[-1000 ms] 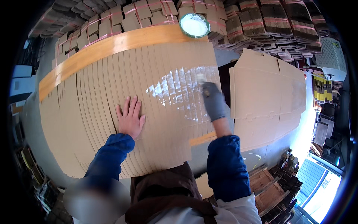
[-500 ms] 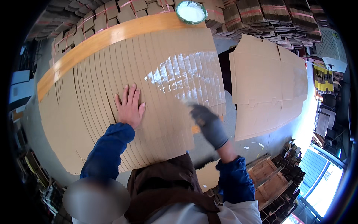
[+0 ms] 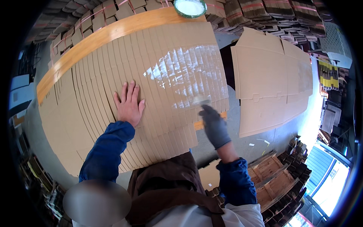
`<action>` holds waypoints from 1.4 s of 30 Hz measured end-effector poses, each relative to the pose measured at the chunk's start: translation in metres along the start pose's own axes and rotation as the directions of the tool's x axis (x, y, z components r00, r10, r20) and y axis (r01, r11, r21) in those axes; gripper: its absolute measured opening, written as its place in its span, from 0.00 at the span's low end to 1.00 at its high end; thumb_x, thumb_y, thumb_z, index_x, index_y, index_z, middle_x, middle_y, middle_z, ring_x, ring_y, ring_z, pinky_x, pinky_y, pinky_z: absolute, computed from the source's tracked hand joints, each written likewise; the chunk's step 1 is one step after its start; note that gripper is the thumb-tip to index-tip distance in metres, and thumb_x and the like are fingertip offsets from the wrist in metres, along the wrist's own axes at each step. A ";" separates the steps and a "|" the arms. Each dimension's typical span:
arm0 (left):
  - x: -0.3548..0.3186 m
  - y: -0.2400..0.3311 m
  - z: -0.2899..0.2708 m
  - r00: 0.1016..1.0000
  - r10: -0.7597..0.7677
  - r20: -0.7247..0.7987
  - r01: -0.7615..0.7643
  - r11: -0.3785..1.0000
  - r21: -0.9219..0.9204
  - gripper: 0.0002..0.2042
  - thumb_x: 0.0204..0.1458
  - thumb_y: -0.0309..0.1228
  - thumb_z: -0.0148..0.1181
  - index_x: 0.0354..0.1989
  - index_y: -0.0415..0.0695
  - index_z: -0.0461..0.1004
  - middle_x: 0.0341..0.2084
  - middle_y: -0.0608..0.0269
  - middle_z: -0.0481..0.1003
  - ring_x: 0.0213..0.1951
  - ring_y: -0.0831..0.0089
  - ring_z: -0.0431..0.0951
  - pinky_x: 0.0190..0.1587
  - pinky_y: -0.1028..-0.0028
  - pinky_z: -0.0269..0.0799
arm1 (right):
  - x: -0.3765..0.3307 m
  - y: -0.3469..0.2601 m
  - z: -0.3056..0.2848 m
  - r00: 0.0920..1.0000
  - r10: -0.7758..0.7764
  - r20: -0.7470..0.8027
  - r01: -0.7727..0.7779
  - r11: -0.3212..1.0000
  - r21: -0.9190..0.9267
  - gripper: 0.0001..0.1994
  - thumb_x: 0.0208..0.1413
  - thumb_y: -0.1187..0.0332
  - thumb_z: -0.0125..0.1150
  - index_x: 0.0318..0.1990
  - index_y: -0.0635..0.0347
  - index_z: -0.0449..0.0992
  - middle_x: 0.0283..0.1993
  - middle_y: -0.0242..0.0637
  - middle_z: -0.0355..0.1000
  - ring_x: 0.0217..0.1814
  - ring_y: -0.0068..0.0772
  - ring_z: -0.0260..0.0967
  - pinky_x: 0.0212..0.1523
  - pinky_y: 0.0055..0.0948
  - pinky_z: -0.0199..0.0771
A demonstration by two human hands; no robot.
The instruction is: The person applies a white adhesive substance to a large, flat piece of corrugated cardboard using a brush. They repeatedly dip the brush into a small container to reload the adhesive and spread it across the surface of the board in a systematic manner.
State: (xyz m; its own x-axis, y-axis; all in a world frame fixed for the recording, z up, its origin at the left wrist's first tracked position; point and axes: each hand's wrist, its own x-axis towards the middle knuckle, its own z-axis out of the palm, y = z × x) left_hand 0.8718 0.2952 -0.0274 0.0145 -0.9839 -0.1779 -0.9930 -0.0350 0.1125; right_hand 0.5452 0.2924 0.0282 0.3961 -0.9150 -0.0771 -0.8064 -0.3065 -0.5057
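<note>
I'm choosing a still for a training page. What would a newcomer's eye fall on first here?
Probably the glossy white smear on the right part of the overlapping cardboard sheets, where the gloved right hand holds a blurred pale tool. After that, likely the bare left hand, spread on the sheets left of the smear, and the green bowl at the wooden table's far edge.

Compared with one second ago, the gloved right hand (image 3: 214, 126) has brought the pale brush (image 3: 199, 99) closer to the person, and the white coating (image 3: 185, 68) now covers more of the overlapping cardboard (image 3: 159, 117).
</note>
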 end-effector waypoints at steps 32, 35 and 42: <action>-0.001 -0.003 0.008 1.000 0.009 -0.011 -0.008 1.000 0.010 0.30 0.60 0.44 0.50 0.69 0.47 0.56 0.73 0.67 0.48 0.74 0.61 0.43 0.70 0.42 0.35 | -0.008 0.003 -0.004 0.998 0.053 0.038 -0.047 0.986 -0.161 0.05 0.51 0.76 0.53 0.36 0.58 0.72 0.54 0.41 0.70 0.48 0.47 0.72 0.43 0.40 0.78; 0.000 -0.004 0.005 1.000 0.000 -0.006 0.000 1.000 0.025 0.30 0.60 0.43 0.50 0.69 0.47 0.56 0.73 0.67 0.48 0.74 0.61 0.43 0.70 0.42 0.35 | -0.003 0.005 -0.021 0.996 0.083 -0.008 -0.083 0.978 -0.193 0.05 0.52 0.76 0.53 0.36 0.58 0.72 0.54 0.41 0.70 0.47 0.47 0.72 0.43 0.40 0.78; -0.001 -0.003 0.006 1.000 0.008 -0.028 -0.007 1.000 0.017 0.29 0.60 0.43 0.49 0.69 0.47 0.56 0.72 0.66 0.49 0.74 0.60 0.44 0.70 0.42 0.36 | 0.004 0.033 -0.030 0.970 0.241 -0.012 -0.239 0.953 -0.186 0.10 0.52 0.77 0.55 0.41 0.55 0.75 0.56 0.40 0.70 0.53 0.46 0.71 0.48 0.44 0.76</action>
State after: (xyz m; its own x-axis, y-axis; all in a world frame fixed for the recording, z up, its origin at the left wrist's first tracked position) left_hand 0.8746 0.2968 -0.0333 0.0100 -0.9887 -0.1496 -0.9950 -0.0248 0.0968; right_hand 0.5072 0.2712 0.0367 0.1843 -0.9650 -0.1865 -0.9449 -0.1217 -0.3040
